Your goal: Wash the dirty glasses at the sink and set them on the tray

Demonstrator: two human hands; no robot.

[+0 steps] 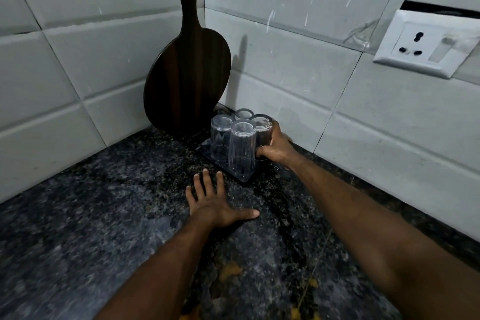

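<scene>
- The surface (104,215) is dark speckled stone, with a few yellowish patches (230,271) near its front edge.
- The left hand (215,205) lies palm down on the surface, fingers straight and spread, thumb out to the right, holding nothing. Its fingertips are just beside the tray's near edge (whether they touch it I cannot tell).
- The tray (246,180) is dark and low. It sits toward the far corner of the surface, close to the right-hand edge along the wall.
- Four clear tumblers stand upside down on the tray, packed close: the nearest glass (241,149), the left glass (220,135), the right glass (260,126) and the far glass (244,113).
- The right hand (276,148) grips the right glass from the side, fingers curled round it. The glass looks to be standing on the tray.
- A dark wooden board (187,73), round with a long handle, leans upright in the far corner, just behind the tray.
- A white socket (420,44) is set in the tiled wall (298,65) on the right.
</scene>
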